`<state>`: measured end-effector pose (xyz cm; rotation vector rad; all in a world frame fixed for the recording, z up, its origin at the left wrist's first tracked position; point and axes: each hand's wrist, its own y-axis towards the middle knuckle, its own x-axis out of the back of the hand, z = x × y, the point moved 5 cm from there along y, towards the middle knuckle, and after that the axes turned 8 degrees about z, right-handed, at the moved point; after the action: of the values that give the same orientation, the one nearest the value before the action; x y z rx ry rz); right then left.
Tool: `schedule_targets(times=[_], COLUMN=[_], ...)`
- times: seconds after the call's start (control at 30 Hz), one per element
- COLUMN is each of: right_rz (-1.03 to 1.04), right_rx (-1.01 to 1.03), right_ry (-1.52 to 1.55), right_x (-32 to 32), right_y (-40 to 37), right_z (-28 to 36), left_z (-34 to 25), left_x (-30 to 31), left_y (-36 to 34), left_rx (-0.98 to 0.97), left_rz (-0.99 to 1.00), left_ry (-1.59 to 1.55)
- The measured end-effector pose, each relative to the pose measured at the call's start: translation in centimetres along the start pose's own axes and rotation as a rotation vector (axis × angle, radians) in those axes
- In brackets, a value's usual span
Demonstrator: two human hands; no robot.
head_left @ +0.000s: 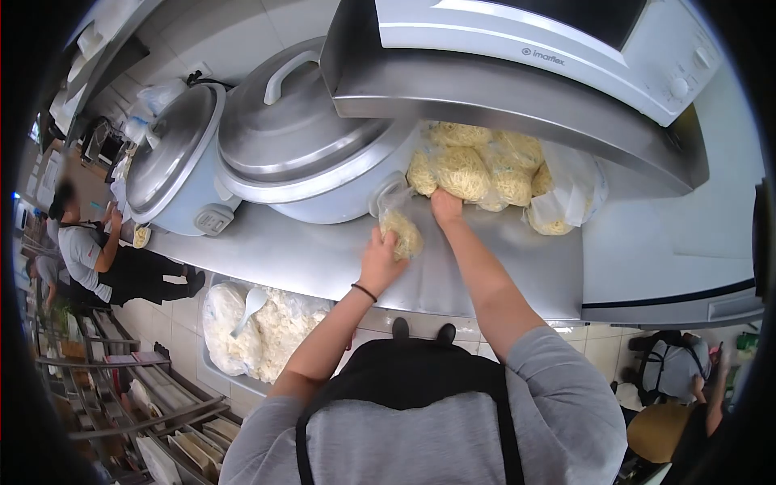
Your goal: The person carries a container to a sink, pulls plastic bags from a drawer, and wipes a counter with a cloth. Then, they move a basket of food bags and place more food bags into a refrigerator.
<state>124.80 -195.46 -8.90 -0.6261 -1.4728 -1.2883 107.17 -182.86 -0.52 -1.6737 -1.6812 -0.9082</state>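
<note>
The L hand is closed around one plastic bag of noodles above the steel tabletop, and the R hand touches the bagged noodles pile under the shelf, its fingers partly hidden, so grip I cannot tell.

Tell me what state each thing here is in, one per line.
Large cooker: lid on
Small cooker: lid on
Left hand: gripping filled bag
Right hand: at piled bags, grip hidden
Piled bags: filled
Tub: uncovered, filled
Paddle: in the tub
Oven: on or off, can't tell
</note>
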Motion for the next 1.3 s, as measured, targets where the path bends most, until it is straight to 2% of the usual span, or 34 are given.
schedule_targets(times=[0.1,0.17,0.2,0.27,0.3,0.37,0.47,0.57,0.63,0.77,0.83,0.9,0.97,1.07,1.17,1.23,1.3], right_rz=[0.118,0.124,0.128,0.32,0.327,0.746,0.681,0.592,0.671,1.115,1.143,0.926,0.779,0.671,0.718,0.753,0.822], right_rx=[0.005,0.114,0.113,0.058,0.052,0.103,0.188,0.128,0.167,0.036,-0.137,-0.174,-0.232,-0.282,-0.212,-0.144,-0.124], right_ry=[-0.024,0.122,0.118,0.348,0.342,0.208,0.304,0.363,0.39,0.352,0.586,0.796,1.116,1.208,1.175,1.261,1.327], right_x=[0.2,1.5,2.6,4.0,4.5,3.3,2.7,7.2,9.3,15.5,21.0,26.3,28.8,32.8,33.6,31.7,30.2], right_y=[0.6,0.3,0.0,-1.4,-2.1,-5.0,-11.1,-16.7,-20.1,-26.4,-26.3,-23.7,-21.6,-17.9,-14.6,-12.7,-10.8], right_z=[-0.3,-0.4,-0.5,-0.6,-1.2,-2.5,-3.9,-4.4,-5.2,-9.6,-11.1,-11.4,-11.6,-8.0,-2.9,0.1,4.1], left_z=[-0.2,-2.2,-2.5,-4.0,-4.6,-5.2,-4.9,-4.0,-3.7,-3.8,-3.7,-4.0,-4.4,-4.4,-4.3,-4.6,-5.7], left_x=[-1.1,-0.6,-0.8,-0.3,-0.4,-1.0,-2.5,-3.4,-3.6,-3.6,-3.6,-3.8,-3.4,-2.5,-1.6,0.3,2.8], left_y=[1.9,3.1,4.3,6.5,7.8,9.6,12.4,14.1,14.5,14.5,14.2,13.9,13.7,13.4,12.8,11.8,10.0], left_rx=[-0.034,-0.223,-0.222,-0.334,-0.321,-0.305,-0.25,-0.172,-0.172,-0.128,-0.142,-0.197,-0.203,-0.208,-0.238,-0.259,-0.363], left_rz=[0.021,-0.05,-0.048,-0.258,-0.208,-0.146,-0.078,-0.118,-0.125,-0.049,-0.037,-0.054,-0.025,0.051,0.134,0.172,0.347], left_ry=[0.038,0.145,0.139,0.281,0.288,0.285,0.354,0.439,0.467,0.476,0.487,0.605,0.609,0.609,0.59,0.579,0.31])
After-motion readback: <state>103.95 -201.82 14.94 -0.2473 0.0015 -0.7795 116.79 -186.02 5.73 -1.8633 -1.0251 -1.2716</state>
